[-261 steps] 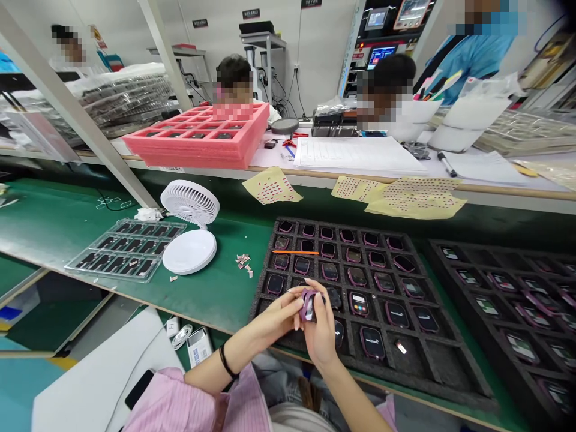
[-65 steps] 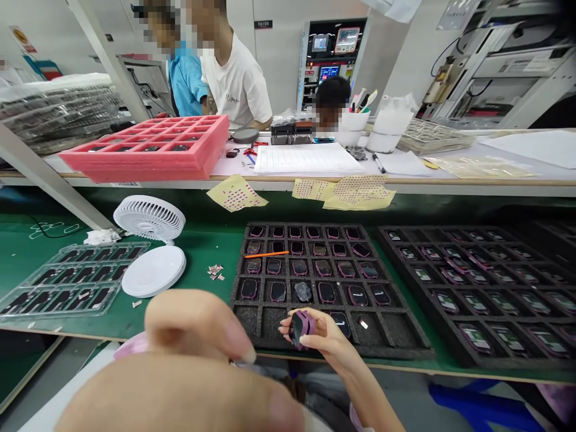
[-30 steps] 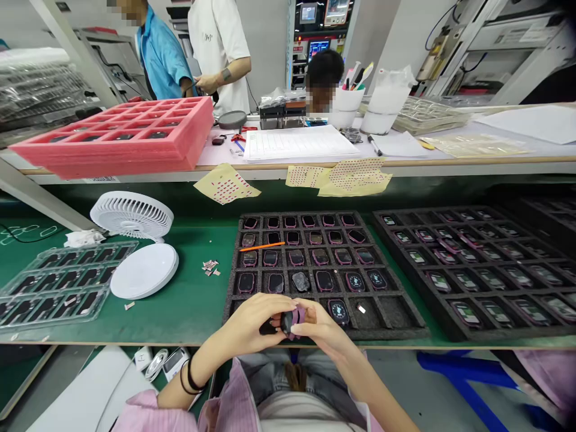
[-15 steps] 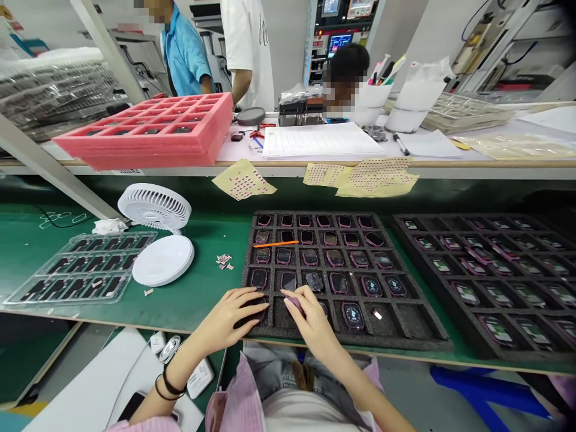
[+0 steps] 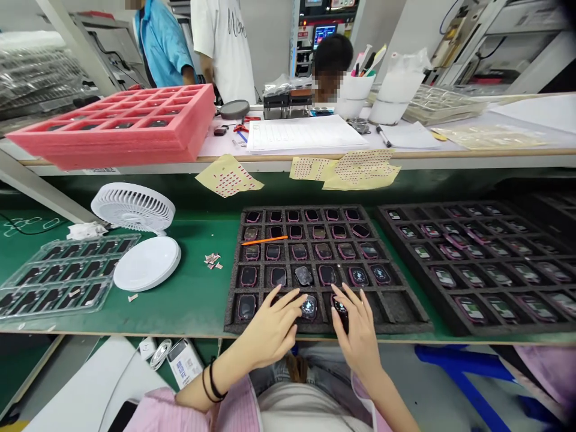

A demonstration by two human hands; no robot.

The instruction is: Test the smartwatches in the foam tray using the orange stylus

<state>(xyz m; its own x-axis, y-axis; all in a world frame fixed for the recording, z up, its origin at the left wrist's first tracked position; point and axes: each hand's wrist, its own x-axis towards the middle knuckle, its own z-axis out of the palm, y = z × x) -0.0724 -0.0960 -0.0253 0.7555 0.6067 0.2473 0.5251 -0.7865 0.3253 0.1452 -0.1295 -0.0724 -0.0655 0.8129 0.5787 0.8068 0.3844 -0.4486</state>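
Note:
Both my hands are spread, with fingers apart, over the bottom row of a black foam tray holding rows of pink-framed smartwatches. My left hand holds nothing, its fingertips close to a watch with a lit dial. My right hand holds nothing either, its fingertips on or just over another dark-faced watch. A watch with a pink frame sits left of my left hand. Parts of the bottom row are hidden under my hands.
A second foam tray of watches lies to the right. To the left are a white fan and a clear plastic tray. A pink foam tray and papers stand on the shelf beyond, with co-workers behind.
The pink-cased watch held between my hands a moment ago is no longer in them. My hands have moved apart, fingers spread over the bottom row, and the view has shifted slightly.

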